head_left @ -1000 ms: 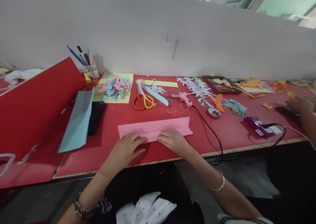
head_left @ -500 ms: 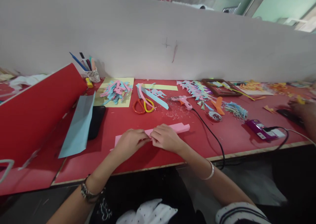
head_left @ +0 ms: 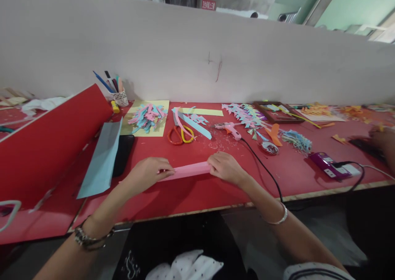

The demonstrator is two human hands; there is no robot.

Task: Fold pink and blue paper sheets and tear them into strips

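Note:
A folded strip of pink paper (head_left: 191, 171) stretches between my two hands, low over the red table near its front edge. My left hand (head_left: 154, 172) pinches it toward the left end, thumb against fingers. At the right end my right hand (head_left: 224, 166) is closed on the strip, its fingertips partly hidden. Beyond the strip lie scissors (head_left: 180, 135) with one red and one yellow handle, under pink and blue paper strips. A pink glue gun (head_left: 228, 128) rests to the right of them.
Cut paper pieces (head_left: 148, 117) lie on a yellow sheet at the back left. Blue paper (head_left: 101, 160) overlaps a black phone-like object (head_left: 124, 154). A red board (head_left: 52, 148) leans at far left. A purple power socket (head_left: 328, 164) sits right. Another person's hand (head_left: 384, 138) is at far right.
My hands were close together at the middle of the pink paper. Now they have moved apart, left and right, and the paper between them looks narrower and drawn straight.

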